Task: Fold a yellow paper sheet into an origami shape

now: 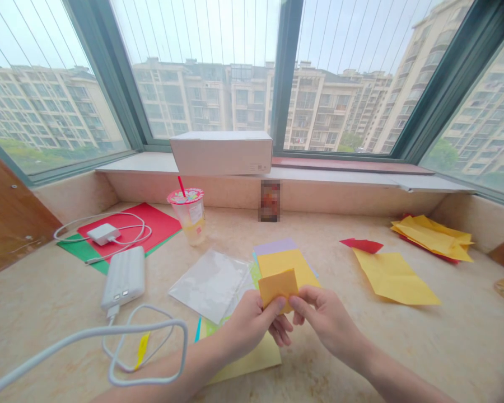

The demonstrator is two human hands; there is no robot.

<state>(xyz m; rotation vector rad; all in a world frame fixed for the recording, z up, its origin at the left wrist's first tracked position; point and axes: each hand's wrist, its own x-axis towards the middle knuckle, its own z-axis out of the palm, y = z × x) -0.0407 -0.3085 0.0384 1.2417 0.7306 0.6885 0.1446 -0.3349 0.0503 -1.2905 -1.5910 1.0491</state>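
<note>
Nearest, at lower left, a thick white cable looped in front of the left forearm, with a yellow tag beside it. Just beyond, low over the desk, a folded yellow paper between left hand and right hand. Pinched at its lower edge by both: left thumb on the front face, with the other fingers behind and below; right thumb and forefinger closed on the lower right corner. Partly under the left wrist, a pale yellow sheet. To the left, a white power bank with a plug in its near end. Toward the middle, a clear plastic sleeve; right behind the folded piece, a deep yellow sheet over a lilac one. Off to the right, a creased yellow sheet touching a small red piece. Farther back, at left, a white charger on red and green sheets; then a lidded cup with a red straw; at far right, a yellow paper pile. Up on the ledge, a white box; past the window frame, pale apartment buildings.
</note>
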